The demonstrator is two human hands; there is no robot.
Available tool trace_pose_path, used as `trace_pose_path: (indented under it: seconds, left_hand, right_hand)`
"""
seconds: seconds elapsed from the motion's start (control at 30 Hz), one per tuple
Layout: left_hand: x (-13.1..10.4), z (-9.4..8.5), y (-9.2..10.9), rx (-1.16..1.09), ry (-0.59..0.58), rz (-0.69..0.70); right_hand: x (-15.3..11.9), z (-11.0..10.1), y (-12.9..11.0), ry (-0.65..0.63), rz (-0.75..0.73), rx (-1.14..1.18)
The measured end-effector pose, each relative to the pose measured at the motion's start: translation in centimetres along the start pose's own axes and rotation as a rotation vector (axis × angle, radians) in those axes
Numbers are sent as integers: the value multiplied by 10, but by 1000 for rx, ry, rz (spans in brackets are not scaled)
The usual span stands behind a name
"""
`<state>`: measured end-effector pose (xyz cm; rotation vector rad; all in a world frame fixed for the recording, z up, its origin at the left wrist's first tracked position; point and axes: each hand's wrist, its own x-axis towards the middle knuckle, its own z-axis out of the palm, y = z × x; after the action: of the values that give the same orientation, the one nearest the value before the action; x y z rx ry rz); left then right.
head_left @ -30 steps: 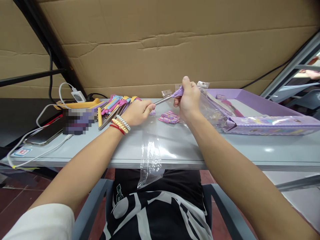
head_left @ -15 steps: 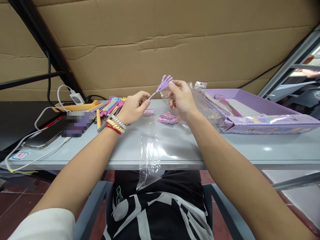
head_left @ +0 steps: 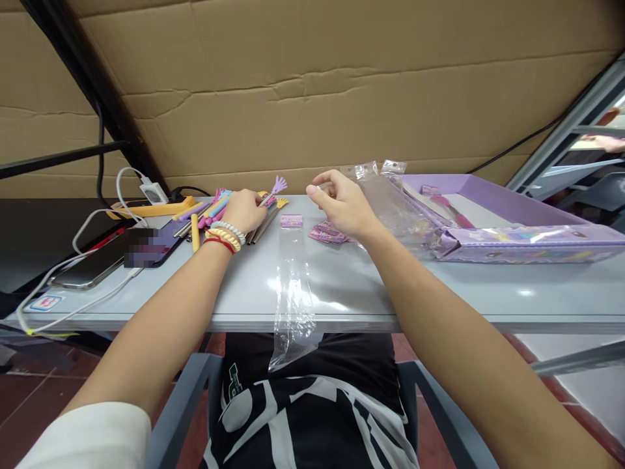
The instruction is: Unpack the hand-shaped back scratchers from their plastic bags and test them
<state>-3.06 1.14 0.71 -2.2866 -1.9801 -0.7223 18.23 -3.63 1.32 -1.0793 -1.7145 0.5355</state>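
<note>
We see the grey table (head_left: 439, 293) spread beneath both of our hands; to the right of our right fingers lies the long purple box (head_left: 512, 234), open-topped, with crumpled clear wrapping (head_left: 390, 195) between it and those fingers; a clear plastic bag (head_left: 293, 299) lies flat on the table nearer to us than either hand, its end hanging over the edge; left of our left fingers a dark phone (head_left: 92, 267) rests with a white cable (head_left: 73, 306) beside it; just beyond and left of our left fingers sits the pile of coloured hand-shaped sticks (head_left: 209, 208); our left hand (head_left: 243, 210) is curled shut around the purple hand-shaped stick (head_left: 278, 185), whose small palm pokes out past the fingertips, low over the pile; our right hand (head_left: 342, 203) hovers above the table with fingers loosely bent and apart, thumb near the forefinger, and we cannot tell whether anything is pinched there; just under those fingers lie the pink sticker cards (head_left: 329, 232); between our two hands sits a small purple packet (head_left: 291, 221)
</note>
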Motion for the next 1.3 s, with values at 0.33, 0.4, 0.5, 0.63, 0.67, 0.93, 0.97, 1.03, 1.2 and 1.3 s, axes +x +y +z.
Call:
trace_pose_path:
  seconds: [0.33,0.4,0.5,0.63,0.67,0.93,0.97,1.03,1.2,1.3]
  left_hand:
    - [-3,14,12,240,-93,-85]
    - [-3,15,11,236,-99,-84]
    - [-2,17,10,225,-102,-63]
    - [-1,19,9,223,-89,-54]
    - [-2,19,9,224,-79,-48]
    - [-8,20,20,142,-55,241]
    - [-9,22,21,149,-88,298]
    - [-9,27,24,176,-165,365]
    - [-7,33,27,171,-292,355]
    - [-8,33,27,163,-313,327]
  right_hand:
    - [-2,-1,-2,-77,-48,-119]
    - [-2,-1,-1,-84,-59,-156]
    - [-2,-1,-1,-104,-58,-210]
    - [-2,-1,0,-161,-40,-274]
    - [-2,-1,0,-183,-38,-294]
    - [-3,8,5,-394,-40,-526]
    - [-4,9,5,-398,-42,-539]
    - [-4,10,5,-389,-51,-544]
    - [-4,9,5,-354,-61,-528]
    - [-3,8,5,-344,-62,-528]
